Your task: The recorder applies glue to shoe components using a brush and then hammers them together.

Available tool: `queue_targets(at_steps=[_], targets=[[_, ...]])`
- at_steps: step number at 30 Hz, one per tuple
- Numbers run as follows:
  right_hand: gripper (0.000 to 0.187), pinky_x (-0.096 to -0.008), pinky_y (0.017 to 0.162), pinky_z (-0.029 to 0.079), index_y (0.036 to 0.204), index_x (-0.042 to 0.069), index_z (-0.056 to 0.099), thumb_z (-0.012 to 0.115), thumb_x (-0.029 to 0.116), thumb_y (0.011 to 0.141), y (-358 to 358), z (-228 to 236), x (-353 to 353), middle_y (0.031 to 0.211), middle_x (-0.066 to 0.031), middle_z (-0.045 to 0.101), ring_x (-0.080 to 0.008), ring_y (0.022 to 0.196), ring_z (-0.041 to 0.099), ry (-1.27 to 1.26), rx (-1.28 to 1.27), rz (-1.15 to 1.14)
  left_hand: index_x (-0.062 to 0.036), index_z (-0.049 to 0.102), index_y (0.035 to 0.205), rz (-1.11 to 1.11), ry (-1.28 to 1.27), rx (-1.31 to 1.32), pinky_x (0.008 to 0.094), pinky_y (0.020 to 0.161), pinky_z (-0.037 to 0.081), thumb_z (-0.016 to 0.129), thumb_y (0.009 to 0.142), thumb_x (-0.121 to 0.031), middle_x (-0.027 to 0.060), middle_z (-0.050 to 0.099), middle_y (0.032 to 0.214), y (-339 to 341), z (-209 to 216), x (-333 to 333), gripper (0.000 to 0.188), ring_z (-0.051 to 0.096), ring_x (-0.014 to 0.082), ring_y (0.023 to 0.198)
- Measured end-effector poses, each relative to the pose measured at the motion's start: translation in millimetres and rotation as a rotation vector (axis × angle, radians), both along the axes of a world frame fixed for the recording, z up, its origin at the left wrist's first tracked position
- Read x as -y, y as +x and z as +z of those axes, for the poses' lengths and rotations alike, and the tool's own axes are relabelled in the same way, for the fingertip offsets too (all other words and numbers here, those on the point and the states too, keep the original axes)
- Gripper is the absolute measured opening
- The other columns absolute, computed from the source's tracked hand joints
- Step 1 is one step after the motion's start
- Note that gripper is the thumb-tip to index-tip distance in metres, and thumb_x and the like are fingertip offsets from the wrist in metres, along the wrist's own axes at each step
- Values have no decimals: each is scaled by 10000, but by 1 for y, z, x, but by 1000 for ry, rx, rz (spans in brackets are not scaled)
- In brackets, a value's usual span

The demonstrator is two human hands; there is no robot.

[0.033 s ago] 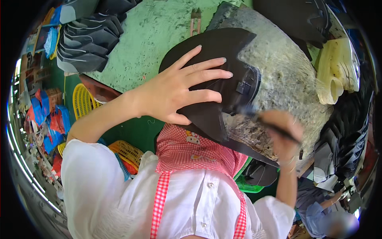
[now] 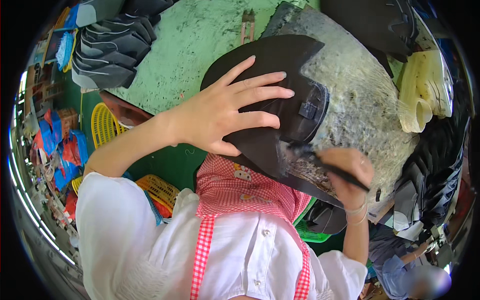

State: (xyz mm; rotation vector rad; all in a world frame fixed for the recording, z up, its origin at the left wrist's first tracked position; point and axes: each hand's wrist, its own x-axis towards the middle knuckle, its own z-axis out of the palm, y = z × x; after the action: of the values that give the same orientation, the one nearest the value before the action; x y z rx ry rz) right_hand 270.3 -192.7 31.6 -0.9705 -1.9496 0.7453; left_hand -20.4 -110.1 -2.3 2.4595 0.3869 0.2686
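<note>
My left hand (image 2: 220, 110) lies spread and flat on a dark, curved sheet piece (image 2: 260, 52), pressing it against a fibrous, stained grey-white board (image 2: 370, 95). A small dark square tab (image 2: 307, 110) shows on the piece's edge, right of my fingertips. In my right hand (image 2: 351, 167) is a black-handled brush (image 2: 345, 174), with the fingers closed round its handle. Its dark bristle end reaches the lower edge of the dark piece, where the board looks shiny and brown-stained.
Thread snips (image 2: 247, 26) lie on the green worktop (image 2: 195, 40). Grey cut pieces (image 2: 107, 55) are stacked at far left, dark ones (image 2: 435, 155) at right. A yellowish glue-crusted container (image 2: 422, 90) stands beside the board. Another person (image 2: 400, 265) is at lower right.
My right hand with the brush has moved a little left and nearer to me, along the dark piece's lower edge. The left hand has barely moved.
</note>
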Motion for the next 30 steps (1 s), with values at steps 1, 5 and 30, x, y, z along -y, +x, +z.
queue_targets(at_steps=[1, 5, 30], targets=[[125, -268, 676, 518, 896, 53, 730, 742, 0, 783, -7, 3, 1, 824, -85, 717, -212, 767, 704, 19, 5, -24, -188, 600, 1246, 4, -13, 13, 688, 1195, 154, 872, 512, -278, 139, 396, 1574, -1, -2, 0, 788, 315, 420, 1487], [145, -270, 506, 347, 955, 45, 714, 791, 58, 833, -10, 2, -32, 715, -26, 632, -84, 544, 460, -41, 149, -425, -151, 590, 1208, 17, -11, 113, 684, 1193, 182, 896, 517, -271, 151, 437, 1484, -5, -8, -2, 765, 367, 419, 1443], [122, -334, 560, 534, 964, 6, 642, 656, 30, 845, 29, -14, 38, 885, -112, 699, -211, 580, 635, -371, -294, -64, -75, 550, 1129, 37, 101, 173, 584, 1198, 317, 847, 715, -257, 153, 553, 1244, -13, -5, -8, 541, 515, 366, 1306]])
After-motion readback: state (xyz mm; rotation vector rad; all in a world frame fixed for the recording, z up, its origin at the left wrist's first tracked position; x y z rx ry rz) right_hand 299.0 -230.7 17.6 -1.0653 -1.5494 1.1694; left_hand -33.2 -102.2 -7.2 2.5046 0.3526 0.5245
